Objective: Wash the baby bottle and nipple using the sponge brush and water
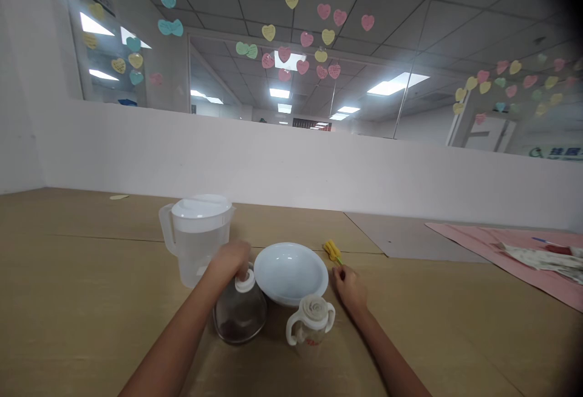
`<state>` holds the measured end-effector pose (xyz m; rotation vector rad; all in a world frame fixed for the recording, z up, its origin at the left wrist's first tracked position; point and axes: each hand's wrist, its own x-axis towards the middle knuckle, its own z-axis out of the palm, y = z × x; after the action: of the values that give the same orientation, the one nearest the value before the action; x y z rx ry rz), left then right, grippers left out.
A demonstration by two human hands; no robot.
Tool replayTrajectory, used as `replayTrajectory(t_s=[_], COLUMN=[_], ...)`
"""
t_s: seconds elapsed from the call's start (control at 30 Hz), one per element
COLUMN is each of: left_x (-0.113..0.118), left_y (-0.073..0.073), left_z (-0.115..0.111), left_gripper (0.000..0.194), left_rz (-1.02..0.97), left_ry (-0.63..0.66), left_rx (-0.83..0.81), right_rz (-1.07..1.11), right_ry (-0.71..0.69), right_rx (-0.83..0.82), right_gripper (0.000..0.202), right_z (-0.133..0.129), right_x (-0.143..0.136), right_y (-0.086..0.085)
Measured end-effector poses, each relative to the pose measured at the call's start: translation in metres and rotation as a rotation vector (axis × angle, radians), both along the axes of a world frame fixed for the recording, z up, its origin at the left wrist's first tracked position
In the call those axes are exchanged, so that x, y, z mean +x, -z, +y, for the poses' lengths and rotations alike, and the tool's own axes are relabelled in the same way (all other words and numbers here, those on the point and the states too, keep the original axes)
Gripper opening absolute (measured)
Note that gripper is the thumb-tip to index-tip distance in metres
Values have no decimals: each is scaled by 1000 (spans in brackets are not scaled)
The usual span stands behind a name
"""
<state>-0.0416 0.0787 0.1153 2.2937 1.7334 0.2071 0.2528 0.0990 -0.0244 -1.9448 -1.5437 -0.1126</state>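
My left hand [234, 260] is closed at the neck of a clear, wide-bodied bottle [240, 318] with a white collar. Its fingertips are partly hidden behind the neck. My right hand [351, 289] pinches the thin green stem of a small brush with a yellow, sponge-like head [333, 251], which points away from me. Between the hands sits a white bowl [291, 272] with nothing visible inside. In front of the bowl stands a clear baby cup [313, 318] with two white handles and a white lid. A lidded, translucent pitcher [203, 239] is just beyond my left hand.
All these stand on a brown table [104, 300]. At the right lies a pink cloth [460, 236] with a patterned fabric [537, 260] on it. A flat pale piece [119, 197] lies at the back left. A white wall [273, 163] with windows above borders the table's far edge.
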Motion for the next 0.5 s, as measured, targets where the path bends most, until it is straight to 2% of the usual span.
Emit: replayTrajectory(t_s=[0.03, 0.1, 0.2, 0.33, 0.5], left_x=[0, 2, 13, 31, 49], left_y=[-7, -21, -32, -26, -12], left_z=[-6, -18, -27, -26, -23], left_gripper=[9, 4, 19, 27, 25], left_rz=[113, 211, 172, -47, -169], left_ry=[-70, -103, 42, 306, 417], left_rx=[42, 140, 237, 274, 255], right_rz=[-1, 11, 51, 82, -8], right_ry=[18, 48, 27, -146, -505], right_rx=[25, 110, 301, 535, 678], right_gripper=[35, 36, 39, 41, 32], right_z=[0, -1, -2, -8, -22], right_x=[0, 1, -1, -11, -31], right_y=[-1, -2, -5, -12, -27])
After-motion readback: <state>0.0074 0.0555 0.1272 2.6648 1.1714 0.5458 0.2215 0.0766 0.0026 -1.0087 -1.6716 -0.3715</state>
